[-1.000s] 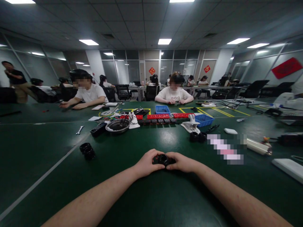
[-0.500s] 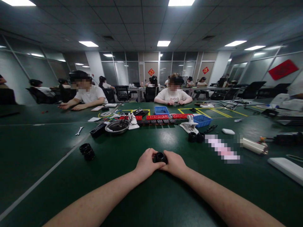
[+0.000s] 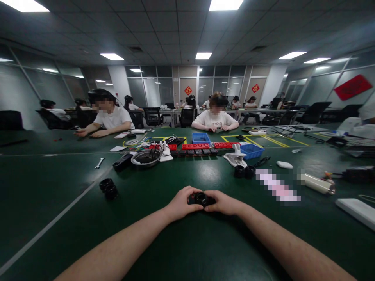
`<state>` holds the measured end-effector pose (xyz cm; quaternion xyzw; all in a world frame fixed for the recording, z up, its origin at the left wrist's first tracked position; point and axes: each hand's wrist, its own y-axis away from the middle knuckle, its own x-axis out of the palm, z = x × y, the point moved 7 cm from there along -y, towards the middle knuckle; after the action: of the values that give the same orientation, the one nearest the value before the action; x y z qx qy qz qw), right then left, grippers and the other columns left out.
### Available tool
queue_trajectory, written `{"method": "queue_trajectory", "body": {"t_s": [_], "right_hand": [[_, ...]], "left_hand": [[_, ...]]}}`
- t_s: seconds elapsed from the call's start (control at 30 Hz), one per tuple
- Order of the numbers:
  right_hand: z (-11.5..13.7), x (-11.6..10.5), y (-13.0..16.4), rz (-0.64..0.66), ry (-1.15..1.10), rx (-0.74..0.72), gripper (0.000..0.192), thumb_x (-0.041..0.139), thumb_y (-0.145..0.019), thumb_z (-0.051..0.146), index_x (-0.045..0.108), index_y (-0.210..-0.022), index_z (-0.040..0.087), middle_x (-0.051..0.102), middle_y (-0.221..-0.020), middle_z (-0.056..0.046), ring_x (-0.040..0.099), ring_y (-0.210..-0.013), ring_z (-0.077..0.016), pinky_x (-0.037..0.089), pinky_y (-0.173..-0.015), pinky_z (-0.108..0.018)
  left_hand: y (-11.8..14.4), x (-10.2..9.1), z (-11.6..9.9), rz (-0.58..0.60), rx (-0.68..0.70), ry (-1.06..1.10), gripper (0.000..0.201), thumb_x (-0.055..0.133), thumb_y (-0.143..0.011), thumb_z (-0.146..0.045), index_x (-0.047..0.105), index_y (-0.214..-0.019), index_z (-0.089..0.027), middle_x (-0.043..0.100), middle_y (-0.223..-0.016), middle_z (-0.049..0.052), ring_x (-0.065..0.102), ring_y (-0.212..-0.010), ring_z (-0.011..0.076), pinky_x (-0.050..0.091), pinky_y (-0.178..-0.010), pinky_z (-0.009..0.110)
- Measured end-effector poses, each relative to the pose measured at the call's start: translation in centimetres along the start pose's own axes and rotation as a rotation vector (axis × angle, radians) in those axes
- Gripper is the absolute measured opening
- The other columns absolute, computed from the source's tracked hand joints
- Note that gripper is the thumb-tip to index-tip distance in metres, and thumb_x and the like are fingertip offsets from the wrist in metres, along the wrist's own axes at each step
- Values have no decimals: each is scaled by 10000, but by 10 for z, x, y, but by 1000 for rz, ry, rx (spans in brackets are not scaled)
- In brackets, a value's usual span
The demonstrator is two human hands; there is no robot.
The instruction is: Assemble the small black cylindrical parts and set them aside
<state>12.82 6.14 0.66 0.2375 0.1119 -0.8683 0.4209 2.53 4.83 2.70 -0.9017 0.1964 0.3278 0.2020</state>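
Both hands close on one small black ring-shaped part [image 3: 201, 198], held between them low over the green table [image 3: 181, 249] in front of the person; the left hand [image 3: 182, 203] wraps its fingers round the part's left side, the right hand [image 3: 224, 203] pinches its right side, and the round opening of the part faces up toward the camera; whether the part touches the table cannot be told.

To the left, well apart from the hands, two more black rings [image 3: 108, 188] lie together beside a white line painted on the table; farther back on that side lie a small wrench [image 3: 99, 162], a black block [image 3: 122, 162] and a round dark dish [image 3: 146, 158]. Beyond the hands a row of red and black power strips [image 3: 195, 148] runs across the table, with a blue bin [image 3: 201, 137] behind it and a second blue bin [image 3: 252, 150] to the right; a white clamp-like piece [image 3: 235, 157] stands near that bin, and two black rings [image 3: 244, 171] sit just in front of it. To the right lie a silver cylinder [image 3: 318, 183] and a flat white slab [image 3: 356, 210].

Two people in white shirts sit across the table. Red square decorations [image 3: 188, 90] hang on the glass wall and a larger red banner [image 3: 353, 86] on the right; their writing is too small to read, and no label shows on the held part.
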Motion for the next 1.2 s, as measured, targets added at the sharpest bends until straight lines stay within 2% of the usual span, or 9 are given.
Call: {"method": "queue_trajectory", "body": {"t_s": [0.13,0.27,0.37,0.47,0.63,0.73,0.83,1.0,1.2], "right_hand": [[-9,-2,-3,-77,51,42,312,626,-624,238,523,-904,146,556,-793,6,507,-721,-143,393,-615,-231],[-12,-4,-5,-287,333,129,357,678,-536,360,485,-753,152,508,-680,18,466,-609,-127,326,-495,-204],[-5,-3,-3,-426,609,211,338,622,-582,426,476,-729,159,524,-695,-11,477,-623,-152,323,-533,-239],[3,-1,-1,-479,762,216,319,578,-627,427,505,-779,156,549,-773,-52,497,-733,-202,336,-653,-308],[9,0,-2,-269,404,-36,469,612,-627,309,473,-1054,173,539,-980,-53,488,-887,-200,356,-770,-316],[4,0,-3,-89,147,-44,350,567,-677,236,510,-1013,156,556,-964,-35,508,-868,-181,386,-768,-301],[-1,-1,-3,-18,39,-10,302,560,-686,218,528,-977,148,567,-928,-18,515,-846,-173,398,-755,-293],[-8,-5,-5,-123,92,42,282,621,-627,228,531,-880,141,543,-775,9,498,-718,-141,390,-630,-236],[-14,-7,-7,-349,354,137,341,673,-536,351,440,-698,163,466,-645,36,433,-593,-112,303,-487,-195]], "left_hand": [[0,2,2,-29,-29,-6,364,641,-625,-336,537,-946,-199,495,-857,14,478,-757,150,386,-632,236],[3,2,6,-114,-98,-39,359,663,-589,-327,538,-896,-189,489,-831,10,475,-746,157,386,-639,249],[5,0,8,-209,-143,-64,334,659,-590,-310,529,-871,-184,488,-841,10,477,-749,160,386,-648,258],[5,-3,8,-240,-147,-84,329,657,-590,-294,528,-872,-186,489,-846,11,476,-757,164,385,-660,266],[2,-1,3,-93,-38,-17,360,630,-631,-285,528,-967,-207,489,-844,8,470,-738,148,384,-638,246],[1,-1,3,-39,1,28,374,616,-649,-296,523,-1001,-213,485,-856,9,469,-731,138,383,-625,233],[1,0,6,-41,-1,42,381,618,-648,-300,521,-1005,-212,484,-862,11,469,-726,135,381,-618,228],[1,1,7,-56,-24,35,372,636,-631,-322,528,-964,-198,490,-859,14,469,-736,142,379,-620,230],[1,-1,13,-147,-96,27,388,680,-567,-335,524,-884,-177,475,-834,10,463,-736,153,377,-614,237]]}}
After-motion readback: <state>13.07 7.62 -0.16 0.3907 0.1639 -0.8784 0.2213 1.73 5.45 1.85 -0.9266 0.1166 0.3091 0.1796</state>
